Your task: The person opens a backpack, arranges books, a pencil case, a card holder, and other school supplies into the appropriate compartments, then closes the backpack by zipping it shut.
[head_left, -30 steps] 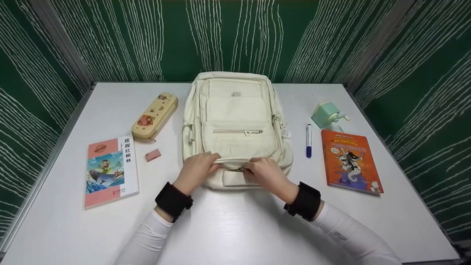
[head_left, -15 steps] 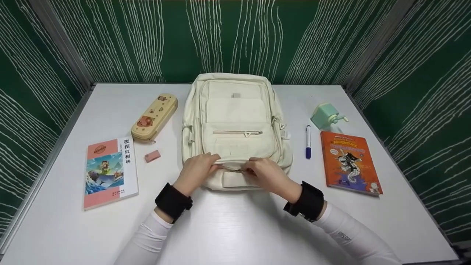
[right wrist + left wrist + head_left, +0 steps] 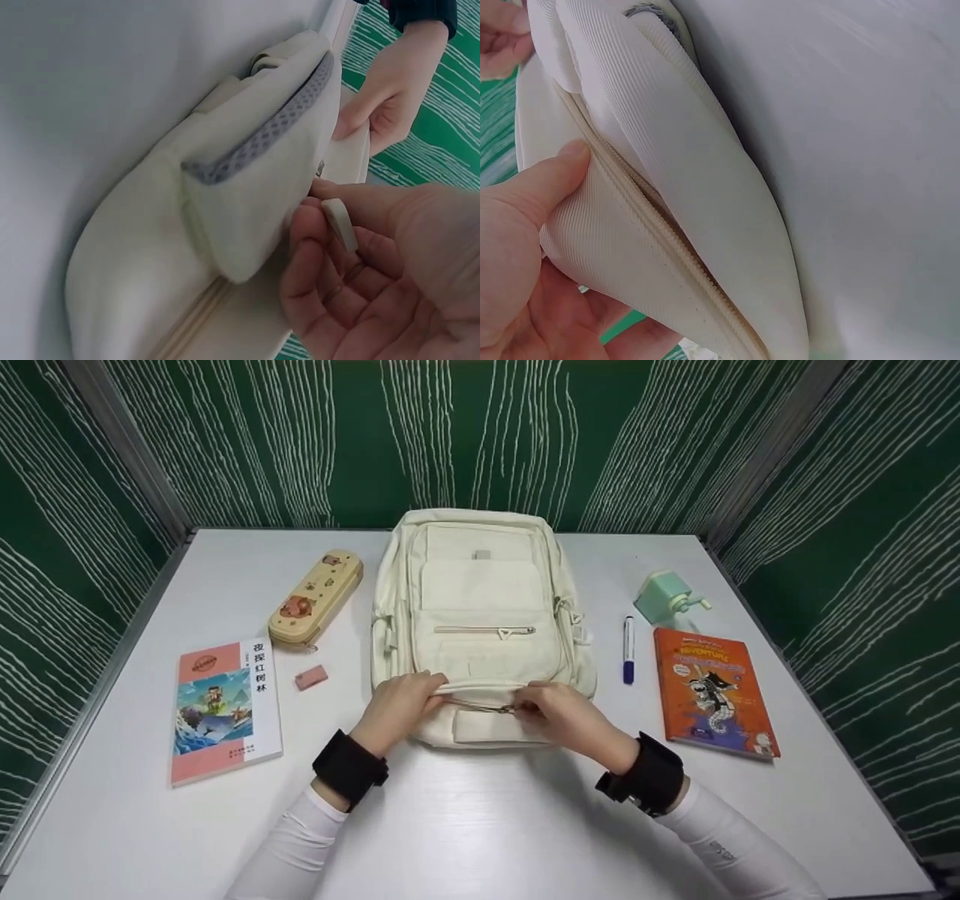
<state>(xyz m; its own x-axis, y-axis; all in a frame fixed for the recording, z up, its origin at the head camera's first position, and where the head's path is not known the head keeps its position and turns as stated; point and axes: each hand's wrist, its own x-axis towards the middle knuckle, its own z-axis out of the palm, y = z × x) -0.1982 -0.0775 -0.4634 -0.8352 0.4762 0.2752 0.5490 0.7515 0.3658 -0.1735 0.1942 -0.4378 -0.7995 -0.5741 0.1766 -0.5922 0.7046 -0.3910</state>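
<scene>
A cream backpack [image 3: 484, 585] lies on the table with its near end toward me. My left hand [image 3: 401, 705] grips the fabric beside the zipper [image 3: 682, 247], thumb on top and fingers underneath in the left wrist view. Between thumb and curled fingers, my right hand [image 3: 566, 716] pinches a pale zipper pull [image 3: 340, 223]. The zipper's teeth are parted slightly along the left stretch, between the two hands. A short flap with grey mesh trim [image 3: 262, 139] sits just in front of the zipper. The inside of the pocket is hidden.
Left of the backpack are a yellow pencil case [image 3: 315, 596], a pink eraser [image 3: 311, 677] and a pink-and-white book [image 3: 225, 712]. To its right are a marker [image 3: 628, 649], a green pencil sharpener [image 3: 666, 594] and an orange book [image 3: 712, 690]. Green walls border the table.
My right hand has slid to the right along the zipper, and a longer stretch of zipper shows between the hands. The left hand keeps its place on the backpack.
</scene>
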